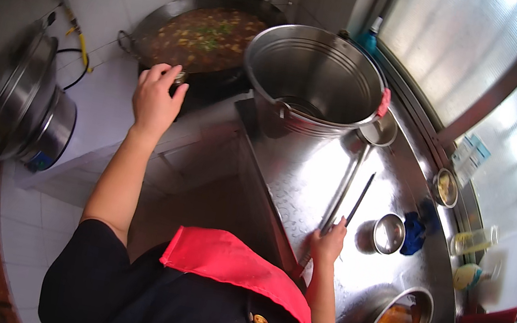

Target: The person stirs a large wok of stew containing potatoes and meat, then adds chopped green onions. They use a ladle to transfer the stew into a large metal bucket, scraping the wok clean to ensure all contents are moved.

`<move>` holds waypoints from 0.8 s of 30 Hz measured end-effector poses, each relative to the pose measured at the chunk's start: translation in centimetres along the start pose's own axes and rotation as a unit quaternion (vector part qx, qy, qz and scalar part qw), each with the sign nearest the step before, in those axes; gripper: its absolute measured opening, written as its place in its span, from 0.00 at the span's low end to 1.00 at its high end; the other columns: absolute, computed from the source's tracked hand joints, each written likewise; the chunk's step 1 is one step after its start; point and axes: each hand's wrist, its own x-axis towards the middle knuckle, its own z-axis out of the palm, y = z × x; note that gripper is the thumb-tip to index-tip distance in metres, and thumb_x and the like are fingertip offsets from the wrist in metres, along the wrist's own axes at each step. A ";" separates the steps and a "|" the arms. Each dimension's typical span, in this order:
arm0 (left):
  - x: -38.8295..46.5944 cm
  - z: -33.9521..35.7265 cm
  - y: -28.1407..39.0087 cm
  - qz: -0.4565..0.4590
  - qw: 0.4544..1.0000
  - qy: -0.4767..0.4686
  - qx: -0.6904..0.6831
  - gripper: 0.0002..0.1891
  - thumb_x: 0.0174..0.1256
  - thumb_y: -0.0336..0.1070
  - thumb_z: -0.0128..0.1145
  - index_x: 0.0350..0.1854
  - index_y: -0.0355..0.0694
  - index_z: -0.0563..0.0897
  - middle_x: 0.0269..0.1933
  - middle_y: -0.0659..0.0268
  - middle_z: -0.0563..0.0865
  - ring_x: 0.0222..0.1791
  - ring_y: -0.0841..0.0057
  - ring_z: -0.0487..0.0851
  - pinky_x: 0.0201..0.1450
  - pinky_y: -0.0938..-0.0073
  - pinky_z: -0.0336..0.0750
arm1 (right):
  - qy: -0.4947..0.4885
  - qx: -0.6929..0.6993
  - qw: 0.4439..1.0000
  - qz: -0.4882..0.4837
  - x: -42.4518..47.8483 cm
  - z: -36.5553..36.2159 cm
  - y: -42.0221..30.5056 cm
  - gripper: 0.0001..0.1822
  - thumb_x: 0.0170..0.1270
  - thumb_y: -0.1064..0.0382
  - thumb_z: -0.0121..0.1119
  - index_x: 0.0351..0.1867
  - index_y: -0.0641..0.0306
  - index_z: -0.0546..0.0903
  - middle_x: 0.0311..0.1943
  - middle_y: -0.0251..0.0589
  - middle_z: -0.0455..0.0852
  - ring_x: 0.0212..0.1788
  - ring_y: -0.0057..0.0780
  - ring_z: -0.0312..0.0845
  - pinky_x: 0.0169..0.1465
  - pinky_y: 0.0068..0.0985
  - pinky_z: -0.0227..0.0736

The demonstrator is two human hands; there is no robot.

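My left hand point(157, 104) reaches to the near rim of a large wok point(128, 29), with a small metal knob-like part point(180, 78) between its thumb and fingers. Brown stew point(207, 38) with chunks and chopped greens fills the wok. Over the steel counter, my right hand point(328, 244) is closed around a thin dark stick point(362, 198) that points away from me. A long-handled ladle point(351, 178) runs along the same hand; whether the fingers also grip its handle is hidden. The ladle's bowl lies beside a large steel bucket point(315, 75), whose inside shows no contents.
A steel bowl of amber liquid point(425, 320), a small steel bowl point(389, 234) and a blue cloth point(413, 234) are on the counter point(302, 179). Stacked steel pots point(22, 104) stand left. Along the window sill are a small dish point(446, 188) and a clear cup point(475, 241).
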 end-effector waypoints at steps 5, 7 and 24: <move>0.4 2.0 -2.1 0.018 0.997 -0.077 0.013 0.24 0.45 0.40 0.66 0.48 0.46 0.78 0.45 0.66 0.75 0.45 0.66 0.73 0.44 0.68 0.72 | 0.006 0.209 0.978 -0.001 0.9 -1.3 0.9 0.15 0.46 0.75 0.51 0.39 0.72 0.72 0.19 0.40 0.77 0.22 0.31 0.73 0.30 0.25 0.69; 1.0 4.3 -3.6 0.032 0.991 -0.126 -0.019 0.19 0.46 0.37 0.64 0.45 0.44 0.79 0.41 0.65 0.76 0.41 0.65 0.75 0.41 0.68 0.73 | 0.023 0.214 0.976 0.019 -1.2 -2.8 0.4 0.19 0.47 0.75 0.50 0.45 0.72 0.72 0.21 0.36 0.75 0.23 0.23 0.69 0.30 0.22 0.67; 13.0 -1.5 -25.6 0.137 0.929 -0.336 -0.067 0.04 0.53 0.31 0.55 0.29 0.38 0.81 0.29 0.52 0.81 0.32 0.53 0.78 0.35 0.60 0.72 | -0.042 0.099 0.991 -0.085 -4.9 -8.5 -34.7 0.38 0.58 0.72 0.46 0.69 0.50 0.45 0.24 0.46 0.77 0.25 0.32 0.76 0.27 0.26 0.67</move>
